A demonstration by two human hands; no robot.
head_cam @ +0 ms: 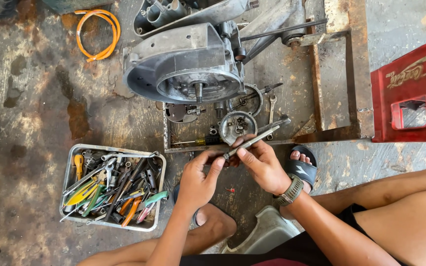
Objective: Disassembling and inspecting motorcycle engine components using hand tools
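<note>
My right hand (262,165) grips a long thin grey metal rod (258,138) that slants up to the right over the floor. My left hand (199,178) pinches the rod's lower end with its fingertips. Both hands meet just below the front rail of a rusty metal frame (338,74). On the frame rests a grey engine casing (186,64) with a round open housing and a short shaft in its middle. Small round engine parts (237,125) and a yellow-handled screwdriver (200,142) lie below the casing, close to my hands.
A metal tray (70,162) holding several pliers, spanners and screwdrivers sits at the left of my hands. A red plastic crate (410,93) stands at the right. An orange hose coil (99,32) lies at the top left. My sandalled feet rest on the stained concrete floor.
</note>
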